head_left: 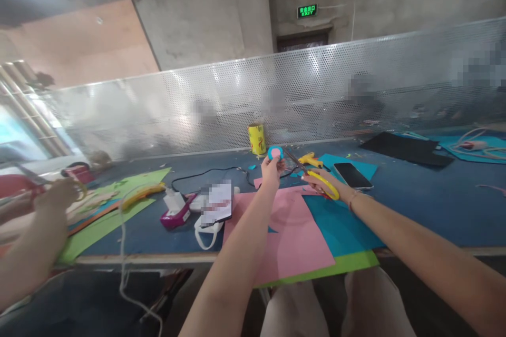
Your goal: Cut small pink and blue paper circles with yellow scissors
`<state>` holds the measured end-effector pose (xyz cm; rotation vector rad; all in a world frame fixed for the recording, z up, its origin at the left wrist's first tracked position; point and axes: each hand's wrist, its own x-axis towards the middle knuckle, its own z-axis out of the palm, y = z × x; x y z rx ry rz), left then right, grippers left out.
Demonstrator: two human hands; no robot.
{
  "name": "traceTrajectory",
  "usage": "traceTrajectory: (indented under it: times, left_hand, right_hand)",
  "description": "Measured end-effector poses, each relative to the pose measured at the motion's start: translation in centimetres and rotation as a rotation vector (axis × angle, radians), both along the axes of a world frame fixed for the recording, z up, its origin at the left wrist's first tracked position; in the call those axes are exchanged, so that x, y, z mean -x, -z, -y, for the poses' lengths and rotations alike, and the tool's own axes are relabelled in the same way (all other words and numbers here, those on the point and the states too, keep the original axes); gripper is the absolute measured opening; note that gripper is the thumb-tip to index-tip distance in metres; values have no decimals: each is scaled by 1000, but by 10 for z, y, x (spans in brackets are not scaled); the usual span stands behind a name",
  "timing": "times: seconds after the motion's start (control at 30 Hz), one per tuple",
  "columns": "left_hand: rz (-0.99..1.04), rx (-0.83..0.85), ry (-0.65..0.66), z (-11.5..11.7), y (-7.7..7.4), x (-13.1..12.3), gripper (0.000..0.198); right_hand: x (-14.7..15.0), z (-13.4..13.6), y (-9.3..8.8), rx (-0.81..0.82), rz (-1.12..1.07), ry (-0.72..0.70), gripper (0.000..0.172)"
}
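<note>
Between the fingers of my left hand is a small round blue cutout with a pink centre, held up above the table. My right hand grips a pair of scissors with yellow handles. The scissor blades point up and left, their tips close to the cutout's right edge; whether they touch it I cannot tell. Below my hands lie a pink sheet and a blue sheet, with a green sheet under them at the table's front edge.
A yellow roll stands by the perforated metal panel. A yellow glue gun and a phone lie beyond my right hand. Left are a tissue pack and cables. A co-worker's hand is at far left, near green sheets.
</note>
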<state>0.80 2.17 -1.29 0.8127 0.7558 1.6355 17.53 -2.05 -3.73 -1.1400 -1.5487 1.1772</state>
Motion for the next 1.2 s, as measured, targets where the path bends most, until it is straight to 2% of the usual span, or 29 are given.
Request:
traceTrajectory:
  times: [0.1, 0.27, 0.33, 0.43, 0.63, 0.77, 0.87, 0.97, 1.1, 1.2]
  left_hand:
    - [23, 33, -46, -4, 1, 2, 23]
    - [-1, 22, -140, -10, 5, 3, 24]
    - [-41, 7, -165, -11, 7, 4, 25]
    - [-103, 12, -165, -12, 10, 5, 28]
    - [-107, 36, -139, -11, 11, 4, 27]
    - [-124, 42, -85, -9, 12, 2, 28]
    - [-186, 51, -50, -10, 15, 0, 29]
    - [-274, 67, -18, -11, 17, -1, 29]
    - [-342, 84, 4, -11, 17, -2, 28]
    - [-401, 94, 9, -8, 15, -3, 24]
  right_hand:
    - [-3, -5, 2, 63, -93, 34, 40]
    - [-20, -18, 9, 183, -419, 146, 30]
    - [-25, -21, 11, 216, -459, 147, 26]
    - [-26, -22, 12, 252, -454, 102, 22]
    - [-27, -18, 3, 466, -491, -56, 22]
    - [-32, -19, 1, 510, -459, -127, 25]
    - [-34, -20, 3, 487, -410, -169, 27]
    - [-34, -19, 4, 427, -314, -139, 31]
    - [-32, -11, 3, 221, -187, -34, 31]
    - [-32, -4, 1, 80, -61, -46, 32]
